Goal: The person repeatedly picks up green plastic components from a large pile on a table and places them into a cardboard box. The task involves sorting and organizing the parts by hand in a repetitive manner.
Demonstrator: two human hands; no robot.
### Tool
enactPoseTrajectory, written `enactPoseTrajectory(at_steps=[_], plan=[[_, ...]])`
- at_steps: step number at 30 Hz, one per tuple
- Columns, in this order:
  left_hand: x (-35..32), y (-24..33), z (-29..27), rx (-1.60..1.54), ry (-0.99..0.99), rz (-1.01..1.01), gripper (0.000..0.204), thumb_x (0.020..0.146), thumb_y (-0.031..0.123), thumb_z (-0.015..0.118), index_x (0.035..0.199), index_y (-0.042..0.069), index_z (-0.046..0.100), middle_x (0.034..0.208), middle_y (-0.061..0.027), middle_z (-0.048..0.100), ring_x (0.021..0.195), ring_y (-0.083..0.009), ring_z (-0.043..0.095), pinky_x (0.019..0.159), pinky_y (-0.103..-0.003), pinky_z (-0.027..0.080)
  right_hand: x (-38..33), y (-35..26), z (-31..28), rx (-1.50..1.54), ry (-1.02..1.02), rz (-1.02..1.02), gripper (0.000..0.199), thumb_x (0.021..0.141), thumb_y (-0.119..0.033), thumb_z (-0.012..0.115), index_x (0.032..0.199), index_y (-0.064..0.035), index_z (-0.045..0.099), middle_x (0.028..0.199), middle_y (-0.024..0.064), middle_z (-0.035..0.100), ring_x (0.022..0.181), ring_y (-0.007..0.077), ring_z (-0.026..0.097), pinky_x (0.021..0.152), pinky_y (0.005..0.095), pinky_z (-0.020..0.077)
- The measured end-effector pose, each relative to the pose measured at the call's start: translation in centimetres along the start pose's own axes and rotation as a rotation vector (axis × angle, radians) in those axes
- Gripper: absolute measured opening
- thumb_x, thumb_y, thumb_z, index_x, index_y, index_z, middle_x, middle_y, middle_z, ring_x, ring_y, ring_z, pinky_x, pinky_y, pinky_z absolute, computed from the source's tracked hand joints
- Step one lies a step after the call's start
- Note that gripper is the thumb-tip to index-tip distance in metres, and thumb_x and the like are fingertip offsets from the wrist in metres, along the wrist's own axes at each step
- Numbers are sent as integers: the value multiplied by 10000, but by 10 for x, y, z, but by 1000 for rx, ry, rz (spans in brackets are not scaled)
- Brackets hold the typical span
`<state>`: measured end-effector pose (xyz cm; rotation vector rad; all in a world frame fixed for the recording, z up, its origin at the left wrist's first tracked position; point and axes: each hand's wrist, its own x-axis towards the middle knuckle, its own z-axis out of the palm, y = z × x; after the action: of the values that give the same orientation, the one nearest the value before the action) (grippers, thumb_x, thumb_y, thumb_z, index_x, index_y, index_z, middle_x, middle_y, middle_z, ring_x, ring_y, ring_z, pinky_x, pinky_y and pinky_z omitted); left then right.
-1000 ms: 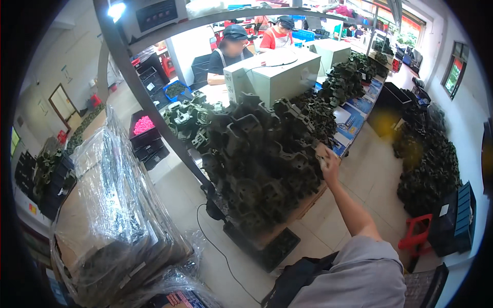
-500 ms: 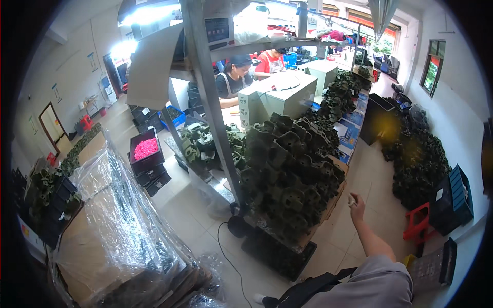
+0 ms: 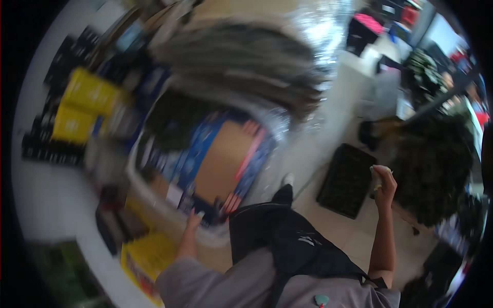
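My left hand (image 3: 194, 220) hangs at the near rim of a large container (image 3: 136, 177) edged with pale plastic. Motion smears its fingers, and a small whitish spot shows beside them; contact with the rim is unclear. Inside the container lie a brown cardboard sheet (image 3: 223, 159), blue printed card (image 3: 197, 149) and a dark green heap (image 3: 172, 120). Off to the right, my right hand (image 3: 385, 186) is raised, its fingers half curled and apart, with whitish and yellowish bits on them. Nothing held shows in it. Behind it is a pile of dark green parts (image 3: 431, 169).
A black crate (image 3: 346, 179) lies on the floor left of my right hand. Yellow boxes (image 3: 84, 105) and black crates (image 3: 54, 149) are stacked at left. A clear-wrapped stack (image 3: 321, 36) stands at the far side. A metal post (image 3: 439, 95) slants at right.
My view has swung left and down, away from the workbench and the two people, toward the container. My left hand has come into view. My right hand remains raised.
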<state>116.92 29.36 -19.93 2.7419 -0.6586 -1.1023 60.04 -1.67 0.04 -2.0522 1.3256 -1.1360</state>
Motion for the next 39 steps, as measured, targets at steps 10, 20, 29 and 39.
enactPoseTrajectory(at_steps=[10, 20, 29, 39], plan=[[-54, -179, -44, 67, 239, -3, 611, 686, 156, 534, 1264, 114, 340, 1057, -238, 522, 995, -362, 497, 870, -398, 385, -84, -100, 130, 199, -488, 112, 433, 560, 152, 382, 925, -6, 555, 868, 131, 579, 843, 240, 576, 755, 283, 430], [54, -281, -126, 417, 226, 325, 667, 642, 133, 565, 1266, 117, 330, 1056, -222, 500, 991, -358, 469, 873, -402, 375, -212, -241, 302, 200, -864, 120, 406, 605, 115, 464, 970, -32, 568, 897, 147, 585, 853, 282, 562, 736, 332, 442], [173, -319, -188, 341, 212, 93, 650, 661, 164, 579, 1263, 132, 335, 1083, -216, 485, 992, -357, 467, 873, -400, 379, -267, -278, 340, 54, -1273, -67, 380, 672, -49, 566, 1046, -105, 530, 859, 171, 589, 806, 314, 565, 676, 400, 441], [292, -315, -206, 663, 210, -39, 759, 630, 209, 663, 1289, 177, 289, 1252, -144, 349, 1167, -307, 325, 919, -437, 338, -192, -276, 424, -198, -1070, 317, 376, 634, 10, 561, 998, -86, 554, 736, 132, 602, 689, 296, 585, 612, 362, 457]])
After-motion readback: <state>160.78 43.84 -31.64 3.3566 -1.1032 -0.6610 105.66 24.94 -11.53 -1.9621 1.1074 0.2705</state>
